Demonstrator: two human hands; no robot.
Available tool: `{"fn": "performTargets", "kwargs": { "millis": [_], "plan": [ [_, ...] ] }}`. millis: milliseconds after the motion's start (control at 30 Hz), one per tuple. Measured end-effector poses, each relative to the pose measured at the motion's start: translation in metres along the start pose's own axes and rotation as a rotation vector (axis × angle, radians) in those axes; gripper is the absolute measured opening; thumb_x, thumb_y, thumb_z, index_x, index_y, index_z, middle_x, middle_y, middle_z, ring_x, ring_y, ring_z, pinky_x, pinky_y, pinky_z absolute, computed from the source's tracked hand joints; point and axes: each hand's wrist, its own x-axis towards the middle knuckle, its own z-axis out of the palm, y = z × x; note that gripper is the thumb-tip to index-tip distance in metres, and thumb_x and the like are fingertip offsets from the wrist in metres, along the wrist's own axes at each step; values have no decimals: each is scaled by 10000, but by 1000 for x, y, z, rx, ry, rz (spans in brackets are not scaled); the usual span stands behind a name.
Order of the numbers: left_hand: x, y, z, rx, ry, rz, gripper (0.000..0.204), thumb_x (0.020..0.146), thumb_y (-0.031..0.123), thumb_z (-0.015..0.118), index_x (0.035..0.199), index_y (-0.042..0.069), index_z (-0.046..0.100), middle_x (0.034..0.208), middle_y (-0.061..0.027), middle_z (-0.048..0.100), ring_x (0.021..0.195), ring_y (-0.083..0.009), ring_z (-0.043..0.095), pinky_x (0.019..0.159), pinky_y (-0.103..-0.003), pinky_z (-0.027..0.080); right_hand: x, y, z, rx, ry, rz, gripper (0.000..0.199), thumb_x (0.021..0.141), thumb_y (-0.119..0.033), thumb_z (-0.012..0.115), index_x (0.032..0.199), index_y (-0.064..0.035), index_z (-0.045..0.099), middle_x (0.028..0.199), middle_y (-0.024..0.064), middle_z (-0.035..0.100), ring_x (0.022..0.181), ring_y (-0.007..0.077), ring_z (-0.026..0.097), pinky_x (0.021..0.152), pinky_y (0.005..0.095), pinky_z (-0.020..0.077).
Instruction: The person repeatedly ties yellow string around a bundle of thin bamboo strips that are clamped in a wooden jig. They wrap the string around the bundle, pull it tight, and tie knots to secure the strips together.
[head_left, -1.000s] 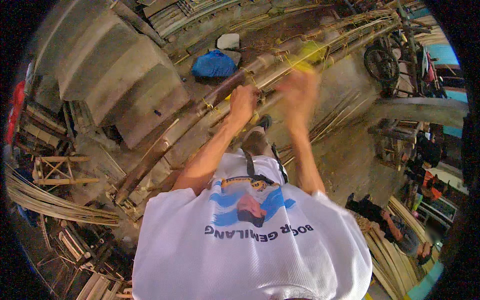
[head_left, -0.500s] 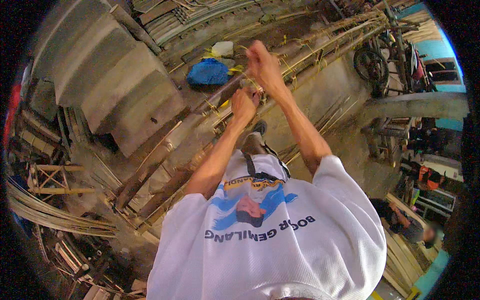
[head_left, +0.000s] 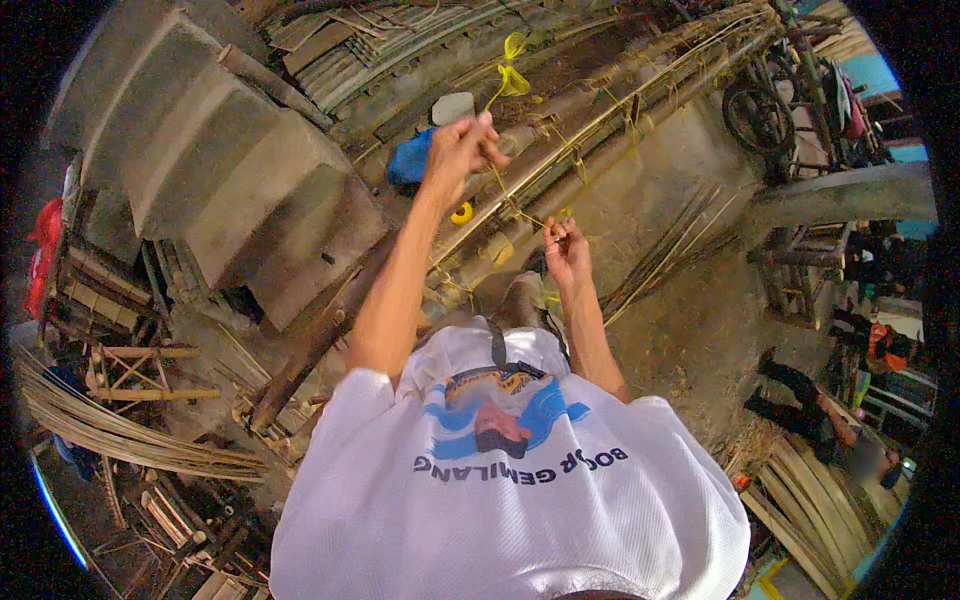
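Note:
My left hand [head_left: 458,157] is raised over the far side of a bundle of long poles [head_left: 532,172], its fingers pinched on a yellow plastic string [head_left: 492,101]. A loose, wide tail of that string [head_left: 513,80] flares out beyond the hand. On the near side, my right hand [head_left: 567,250] is closed on the string too. Between the two hands the string crosses over the poles, drawn fairly straight. Several more yellow string ties go round the poles farther along. Partly behind my left wrist sits a blue plastic bag [head_left: 408,160].
A yellow tape-like roll [head_left: 461,213] lies by the poles. Concrete steps [head_left: 240,170] rise at the left. Bent bamboo strips [head_left: 130,430] are stacked at lower left. A bicycle wheel [head_left: 757,115] stands at far right. Another person [head_left: 830,420] is at the right, beside split bamboo [head_left: 800,510].
My left hand has gone from the poles out to the far left side. My right hand has come down nearer me and to the right, and the string now stretches between them.

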Motion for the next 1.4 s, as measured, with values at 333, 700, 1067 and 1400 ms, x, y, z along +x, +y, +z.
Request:
{"fn": "performTargets", "kwargs": {
  "millis": [333, 700, 1067, 1400],
  "plan": [
    [-2, 1, -53, 471, 83, -98, 480, 888, 453, 605, 918, -25, 636, 910, -143, 677, 722, -179, 652, 614, -330, 519, -36, 17, -45, -458, 65, 189, 308, 961, -327, 468, 885, -31, 508, 871, 113, 567, 809, 263, 580, 863, 423, 519],
    [-175, -52, -118, 1022, -220, -29, 160, 859, 164, 622, 965, 68, 695, 890, -179, 675, 763, -316, 659, 673, -405, 485, -78, 103, -83, -428, 139, 488, 232, 972, -217, 425, 887, -34, 541, 787, 95, 595, 722, 228, 593, 726, 372, 562],
    [-160, -147, -153, 693, 6, 227, 441, 855, 126, 599, 1286, 111, 508, 1322, -119, 518, 1192, -240, 498, 978, -370, 413, -97, 252, 166, -1823, -1218, -692, 179, 902, -188, 558, 973, -28, 599, 827, 218, 642, 773, 410, 627, 675, 469, 491],
    [-176, -87, -108, 1183, 52, 344, 150, 839, 163, 627, 888, 63, 727, 727, -236, 624, 650, -401, 612, 611, -455, 464, 13, 199, 140, -2313, -1398, -358, 259, 911, -292, 535, 901, -47, 618, 799, 192, 656, 751, 375, 641, 665, 461, 511]
  ]
}}
